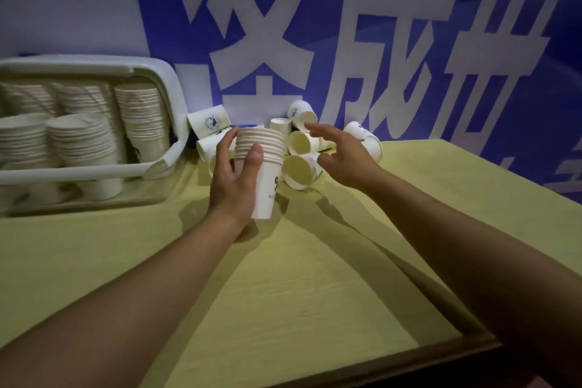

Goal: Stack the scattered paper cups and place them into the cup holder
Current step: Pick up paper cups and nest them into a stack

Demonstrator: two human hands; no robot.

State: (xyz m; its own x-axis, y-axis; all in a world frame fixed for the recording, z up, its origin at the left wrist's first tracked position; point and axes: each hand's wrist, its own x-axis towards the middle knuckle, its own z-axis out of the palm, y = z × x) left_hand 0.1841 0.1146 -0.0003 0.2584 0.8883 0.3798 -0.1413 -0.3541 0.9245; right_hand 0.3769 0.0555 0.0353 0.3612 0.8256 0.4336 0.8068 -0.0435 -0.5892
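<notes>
Right hand (pixel 343 156), fingers spread, empty: loose cup (pixel 299 172) lies at its nine o'clock, mouth toward viewer; left hand (pixel 234 179) grips stack (pixel 263 167).

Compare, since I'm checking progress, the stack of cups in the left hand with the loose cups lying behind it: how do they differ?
The stack stands upright, nested, gripped by the left hand; the loose cups lie tipped on the table, separate and unheld. The open right hand hovers over them. Both are white paper cups.
</notes>
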